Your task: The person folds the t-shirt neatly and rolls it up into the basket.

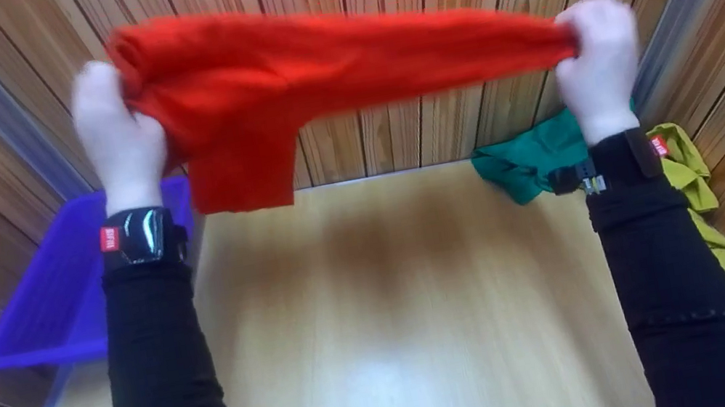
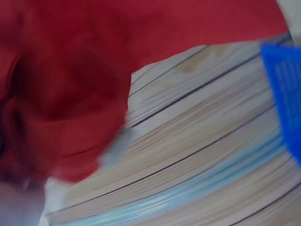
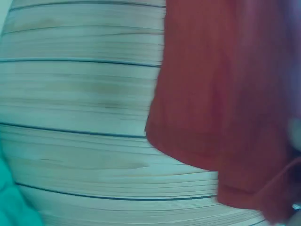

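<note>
A red T-shirt is stretched sideways in the air between both hands in the head view. My left hand grips its bunched left end, where a short sleeve-like part with a straight edge hangs down. On the other side my right hand holds the narrow, gathered end. Red cloth fills much of the left wrist view, hiding most of the fingers. In the right wrist view hemmed edges of the red fabric hang down, and the fingers barely show at the right border.
A purple-blue plastic basket stands at the left. Crumpled green cloth lies at the back right, with a yellow-green cloth beside it, against the right wall. Wood-plank walls enclose the light wooden surface on three sides.
</note>
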The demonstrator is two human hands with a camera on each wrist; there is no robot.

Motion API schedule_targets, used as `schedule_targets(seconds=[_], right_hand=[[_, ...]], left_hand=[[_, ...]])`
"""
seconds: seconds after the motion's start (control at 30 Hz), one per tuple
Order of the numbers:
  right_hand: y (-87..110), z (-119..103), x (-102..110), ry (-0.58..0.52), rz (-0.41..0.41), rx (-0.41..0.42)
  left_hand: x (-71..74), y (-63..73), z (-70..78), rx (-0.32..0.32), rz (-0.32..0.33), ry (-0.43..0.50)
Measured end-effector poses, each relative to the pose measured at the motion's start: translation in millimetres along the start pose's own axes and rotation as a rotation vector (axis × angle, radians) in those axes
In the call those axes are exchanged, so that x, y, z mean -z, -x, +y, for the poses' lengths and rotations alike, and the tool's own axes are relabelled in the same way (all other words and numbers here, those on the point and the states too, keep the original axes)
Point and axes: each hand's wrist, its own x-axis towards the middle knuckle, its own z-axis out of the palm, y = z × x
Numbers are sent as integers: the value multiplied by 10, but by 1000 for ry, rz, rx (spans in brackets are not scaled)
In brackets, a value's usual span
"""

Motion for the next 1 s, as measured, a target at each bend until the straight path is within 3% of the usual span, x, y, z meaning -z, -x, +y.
schedule_targets(seconds=[0.1,0.2,0.23,0.33,0.4,0.43,0.5,0.6,0.7,0.9,1.0], right_hand=[[201,206,-180,88,-257,94],[558,385,-354,109,-585,150],[688,427,-395,107,-702,156],[1065,519,-440,50,-1024,95],[1278,583,-437,-5,-1188,8],[1380,621,-437,-20,-1240,-29],[1560,699,-425,-41,-1296,-89],[1773,819,-417,-49,-1305,-69],[1907,904,-399,-42,-1274,-35],[2020,950,-392,-57,-1200,57],[2048,948,-381,-66,-1198,65]], left_hand=[[-182,221,-263,24,-195,98],[-390,637,-628,96,-542,190],[-441,793,-728,152,-683,213],[-552,1232,-972,281,-1055,208],[-590,1471,-1068,341,-1203,186],[-599,1568,-1093,377,-1237,180],[-622,1711,-1129,373,-1266,169],[-641,1833,-1143,347,-1259,167],[-659,1882,-1136,307,-1259,155],[-677,1909,-1133,302,-1245,122],[-680,1912,-1152,295,-1231,116]])
